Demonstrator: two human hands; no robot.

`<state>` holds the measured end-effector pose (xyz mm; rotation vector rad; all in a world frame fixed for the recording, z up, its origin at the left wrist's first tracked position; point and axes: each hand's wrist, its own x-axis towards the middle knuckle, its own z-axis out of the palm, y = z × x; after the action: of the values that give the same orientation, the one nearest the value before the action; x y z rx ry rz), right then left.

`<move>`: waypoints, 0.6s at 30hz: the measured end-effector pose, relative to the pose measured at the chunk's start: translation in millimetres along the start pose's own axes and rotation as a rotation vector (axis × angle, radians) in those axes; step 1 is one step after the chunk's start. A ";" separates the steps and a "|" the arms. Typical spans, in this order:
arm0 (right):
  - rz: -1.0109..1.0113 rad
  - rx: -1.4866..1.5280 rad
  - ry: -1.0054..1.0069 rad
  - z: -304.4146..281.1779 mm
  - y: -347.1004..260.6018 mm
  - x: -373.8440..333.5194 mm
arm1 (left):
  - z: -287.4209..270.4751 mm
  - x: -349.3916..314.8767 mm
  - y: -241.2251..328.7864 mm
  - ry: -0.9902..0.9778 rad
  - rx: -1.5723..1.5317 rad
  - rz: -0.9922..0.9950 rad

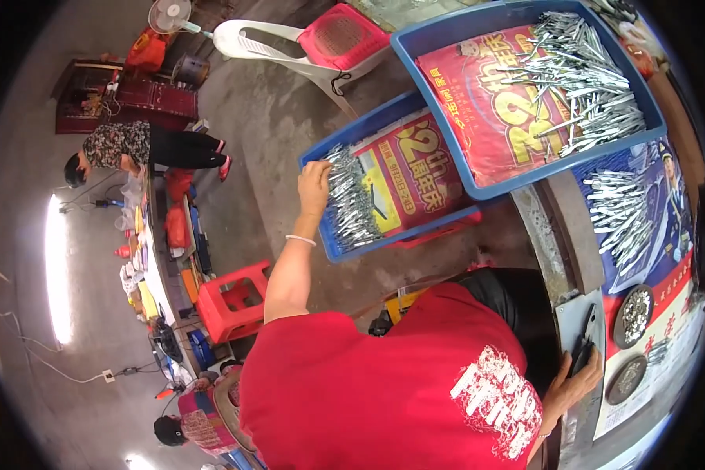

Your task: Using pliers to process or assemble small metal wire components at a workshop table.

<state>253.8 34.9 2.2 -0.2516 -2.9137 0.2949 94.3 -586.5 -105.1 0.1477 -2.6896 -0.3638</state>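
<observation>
My left hand [313, 188] is at the left rim of the lower blue tray [333, 249], its fingers bent in beside a pile of thin silvery metal pieces [352, 205]. Whatever those fingers hold, if anything, is hidden. To the right, my right hand [578, 381] is closed around the lower end of a slim black tool [584, 345], whose exact kind does not show. The tool is over a grey metal plate [572, 315] at the edge of the workbench.
A second blue tray [489, 192] with more metal pieces [595, 86] stands at the upper right. On the bench lie further pieces [620, 215] and two round dark dishes [633, 317]. Red stool [231, 301], chair [341, 39] and two people [117, 149] are farther off.
</observation>
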 end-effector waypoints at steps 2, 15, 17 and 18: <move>-0.008 0.060 -0.001 -2.6 1.9 0.4 | 0.1 -3.0 -6.1 -0.057 0.042 0.050; 0.395 1.910 -0.254 -42.9 -22.3 16.3 | 22.4 -54.4 277.4 -0.691 -0.706 0.424; 0.468 2.228 -0.349 -48.3 -31.4 27.9 | 71.6 -75.8 323.3 -0.985 -0.615 0.334; 0.388 2.199 -0.259 -46.2 -34.8 31.5 | 104.5 -75.4 342.5 -0.800 -0.553 0.709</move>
<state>228.3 15.6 59.7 -0.2856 -1.0530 2.9442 102.3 -221.7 -132.0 -1.3164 -2.9592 -1.0649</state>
